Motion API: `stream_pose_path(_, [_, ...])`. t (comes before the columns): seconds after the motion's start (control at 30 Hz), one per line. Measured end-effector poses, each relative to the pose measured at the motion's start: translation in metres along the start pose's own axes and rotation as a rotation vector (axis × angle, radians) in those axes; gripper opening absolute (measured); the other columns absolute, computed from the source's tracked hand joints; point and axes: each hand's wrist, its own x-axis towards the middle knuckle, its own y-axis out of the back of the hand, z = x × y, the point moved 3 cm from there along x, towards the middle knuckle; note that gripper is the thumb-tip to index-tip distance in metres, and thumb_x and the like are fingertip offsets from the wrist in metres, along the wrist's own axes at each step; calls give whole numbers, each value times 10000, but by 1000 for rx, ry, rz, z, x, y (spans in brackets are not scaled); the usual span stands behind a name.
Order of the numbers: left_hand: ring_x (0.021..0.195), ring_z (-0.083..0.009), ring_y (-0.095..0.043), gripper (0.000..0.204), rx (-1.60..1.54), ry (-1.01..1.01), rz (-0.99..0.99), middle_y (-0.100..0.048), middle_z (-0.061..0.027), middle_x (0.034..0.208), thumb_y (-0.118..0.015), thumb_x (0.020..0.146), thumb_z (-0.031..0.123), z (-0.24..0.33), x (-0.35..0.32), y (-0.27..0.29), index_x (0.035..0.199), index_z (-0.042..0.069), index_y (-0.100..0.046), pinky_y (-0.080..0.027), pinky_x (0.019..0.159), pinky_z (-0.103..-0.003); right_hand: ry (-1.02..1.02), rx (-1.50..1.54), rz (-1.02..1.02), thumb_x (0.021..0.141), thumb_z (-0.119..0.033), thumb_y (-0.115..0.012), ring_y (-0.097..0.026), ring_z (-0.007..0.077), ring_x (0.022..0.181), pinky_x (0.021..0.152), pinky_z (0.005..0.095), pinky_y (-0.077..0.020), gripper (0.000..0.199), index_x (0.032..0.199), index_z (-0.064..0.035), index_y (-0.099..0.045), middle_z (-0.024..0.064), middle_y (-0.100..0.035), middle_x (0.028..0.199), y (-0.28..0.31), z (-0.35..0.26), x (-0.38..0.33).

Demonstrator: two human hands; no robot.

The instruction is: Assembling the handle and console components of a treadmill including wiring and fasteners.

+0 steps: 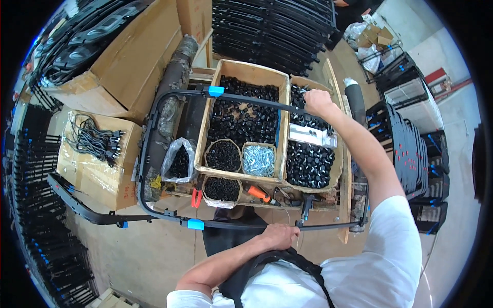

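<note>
A black tubular frame (144, 154), bent into a wide U with blue tape on its bars, spans the workbench in front of me. My left hand (281, 236) is closed around its near bar, close to my body. At the far bar's right end, my right hand (319, 102) is closed on the frame, its fingertips partly hidden. Beneath that hand lies a box compartment of small black plastic parts (308, 164), with a white tray (310, 134) across its middle. Left of it, a large wooden box (285, 77) holds more black parts.
Silver screws (258, 159) and black screws (223, 155) fill smaller containers. An orange-handled tool (259, 194) and red-handled pliers (196, 197) are at the bench's near edge. Cables (95, 138) lie on a carton at left. Racks of black frames (272, 31) stand behind.
</note>
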Motion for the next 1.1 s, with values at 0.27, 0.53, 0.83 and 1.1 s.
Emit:
stream_pose_path(0.27, [1166, -432, -659, 526, -156, 27, 121, -675, -223, 1252, -722, 954, 235, -5, -11, -4, 1397, 123, -460, -528, 958, -530, 12, 54, -2, 894, -178, -630, -772, 350, 1001, 875, 490, -622, 223, 991, -45, -781, 188, -781, 1067, 7, -10, -6])
stream_pose_path(0.53, [1217, -402, -651, 370, -165, 110, -80, -680, -224, 1275, -633, 999, 229, -6, -15, 4, 1366, 185, -628, -518, 1007, -515, 81, 53, -159, 877, -224, -684, -737, 366, 1123, 965, 487, -591, 297, 1064, -16, -784, 209, -768, 1152, 16, -37, -2])
stream_pose_path(0.83, [1233, -416, -643, 370, -47, 28, -8, -691, -220, 1282, -636, 1025, 330, -6, -7, -10, 1373, 204, -628, -518, 1023, -499, -67, 302, 19, 1032, -498, -496, -724, 453, 1069, 954, 535, -571, 590, 1048, 31, -757, 310, -728, 1168, -22, -14, 7])
stream_pose_path(1.1, [1182, -416, -658, 356, -141, 76, 1, -678, -231, 1293, -611, 1007, 209, 3, -15, 13, 1361, 200, -582, -515, 995, -517, -114, 248, -89, 995, -469, -543, -718, 426, 1127, 1002, 507, -563, 629, 1280, 88, -598, 310, -726, 1174, -13, -2, -10])
